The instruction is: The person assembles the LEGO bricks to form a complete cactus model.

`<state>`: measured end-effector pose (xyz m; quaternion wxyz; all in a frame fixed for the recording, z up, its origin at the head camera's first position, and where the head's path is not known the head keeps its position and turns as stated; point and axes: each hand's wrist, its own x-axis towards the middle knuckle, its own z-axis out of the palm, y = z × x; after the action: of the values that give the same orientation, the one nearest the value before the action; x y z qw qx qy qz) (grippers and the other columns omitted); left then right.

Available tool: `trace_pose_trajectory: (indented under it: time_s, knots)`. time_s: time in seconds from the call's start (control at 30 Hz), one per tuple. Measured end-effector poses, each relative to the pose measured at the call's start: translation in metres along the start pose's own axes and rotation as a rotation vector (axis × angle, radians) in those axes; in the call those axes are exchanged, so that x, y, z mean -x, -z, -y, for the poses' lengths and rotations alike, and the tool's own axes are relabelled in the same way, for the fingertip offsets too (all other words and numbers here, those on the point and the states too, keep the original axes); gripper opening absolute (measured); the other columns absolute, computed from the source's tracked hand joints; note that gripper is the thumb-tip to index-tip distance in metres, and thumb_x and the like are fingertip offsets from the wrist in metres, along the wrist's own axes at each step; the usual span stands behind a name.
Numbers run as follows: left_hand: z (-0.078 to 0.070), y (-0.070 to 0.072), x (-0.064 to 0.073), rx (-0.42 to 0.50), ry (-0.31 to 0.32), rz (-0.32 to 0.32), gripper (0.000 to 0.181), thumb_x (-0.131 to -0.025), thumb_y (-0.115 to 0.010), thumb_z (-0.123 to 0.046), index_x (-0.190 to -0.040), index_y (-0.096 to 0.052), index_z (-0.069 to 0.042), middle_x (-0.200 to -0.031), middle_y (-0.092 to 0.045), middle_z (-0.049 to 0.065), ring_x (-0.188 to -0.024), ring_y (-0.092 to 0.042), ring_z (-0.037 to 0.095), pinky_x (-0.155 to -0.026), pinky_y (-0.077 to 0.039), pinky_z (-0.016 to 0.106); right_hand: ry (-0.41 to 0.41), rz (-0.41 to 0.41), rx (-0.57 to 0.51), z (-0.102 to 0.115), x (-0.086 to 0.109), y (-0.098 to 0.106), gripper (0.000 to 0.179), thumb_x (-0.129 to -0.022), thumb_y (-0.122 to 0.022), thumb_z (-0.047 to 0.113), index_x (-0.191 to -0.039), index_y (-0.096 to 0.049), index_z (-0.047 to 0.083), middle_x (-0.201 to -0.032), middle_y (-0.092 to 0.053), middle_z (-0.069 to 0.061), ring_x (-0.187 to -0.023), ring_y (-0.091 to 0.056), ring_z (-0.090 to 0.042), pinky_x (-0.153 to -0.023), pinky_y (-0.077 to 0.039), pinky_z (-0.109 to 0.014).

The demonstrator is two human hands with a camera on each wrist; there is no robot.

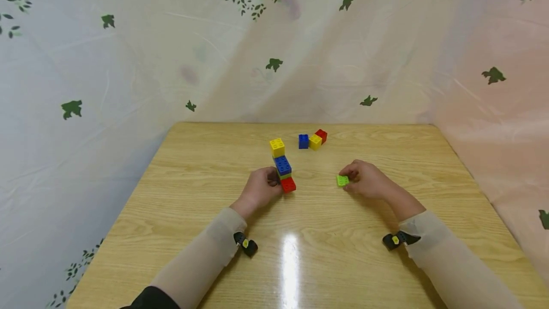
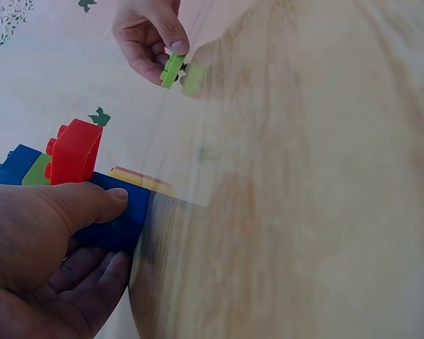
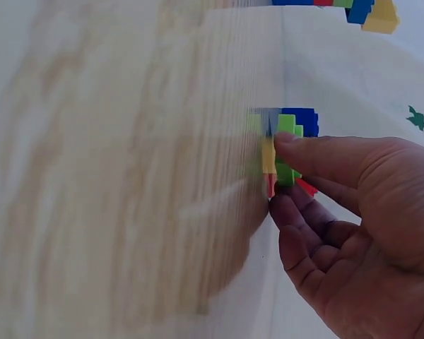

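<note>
My left hand (image 1: 259,188) grips the foot of a toy brick stack, thumb and fingers on its lowest blue brick (image 2: 124,219). Above that come a red brick (image 1: 288,185), a green layer (image 1: 285,176), another blue brick (image 1: 283,165) and, on top, a yellow brick (image 1: 277,148). The stack is stepped, its bricks offset from one another. To the right, my right hand (image 1: 366,180) pinches a flat light green brick (image 1: 342,181) between thumb and fingers, close over the table. In the right wrist view the thumb covers part of this green brick (image 3: 287,173).
Farther back on the wooden table (image 1: 193,156) sit loose bricks: a blue one (image 1: 303,141), a yellow one (image 1: 315,142) and a red one (image 1: 321,135) against the yellow. A leaf-patterned cloth (image 1: 231,89) hangs behind the table's far edge.
</note>
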<state>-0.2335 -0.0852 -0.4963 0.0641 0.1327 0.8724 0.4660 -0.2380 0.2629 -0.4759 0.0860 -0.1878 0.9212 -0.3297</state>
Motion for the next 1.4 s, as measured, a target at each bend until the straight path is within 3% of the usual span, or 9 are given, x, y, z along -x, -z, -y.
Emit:
trace_pose_trajectory:
  time_s: [0.53,0.97,1.4]
  knots:
    - [-0.001,0.0,-0.001,-0.012,-0.012,-0.005,0.031,-0.093,-0.079,-0.01,-0.123,-0.072,-0.007,-0.115,-0.075,0.006,-0.107,-0.07,0.017,-0.094,-0.058,0.033,0.031,-0.046,-0.067,0.028,-0.012,-0.017,0.032,-0.09,-0.082,0.003,-0.121,-0.073,0.006,-0.109,-0.067,-0.005,-0.096,-0.065,-0.022,-0.077,-0.058,-0.033]
    - [-0.002,0.001,-0.001,-0.018,-0.025,-0.014,0.028,-0.092,-0.08,-0.009,-0.12,-0.073,-0.007,-0.112,-0.076,0.006,-0.105,-0.071,0.017,-0.094,-0.058,0.032,0.12,-0.043,-0.125,0.06,-0.018,-0.029,0.031,-0.09,-0.081,0.005,-0.121,-0.076,0.008,-0.11,-0.067,-0.002,-0.1,-0.065,-0.022,-0.091,-0.059,-0.042]
    - [-0.003,0.001,0.001,0.005,-0.016,0.003,0.032,-0.093,-0.079,-0.008,-0.124,-0.072,-0.007,-0.117,-0.076,0.007,-0.109,-0.071,0.017,-0.095,-0.058,0.031,0.201,-0.04,-0.148,0.084,-0.016,-0.035,0.032,-0.093,-0.08,0.006,-0.124,-0.076,0.011,-0.11,-0.067,-0.001,-0.101,-0.067,-0.022,-0.094,-0.059,-0.046]
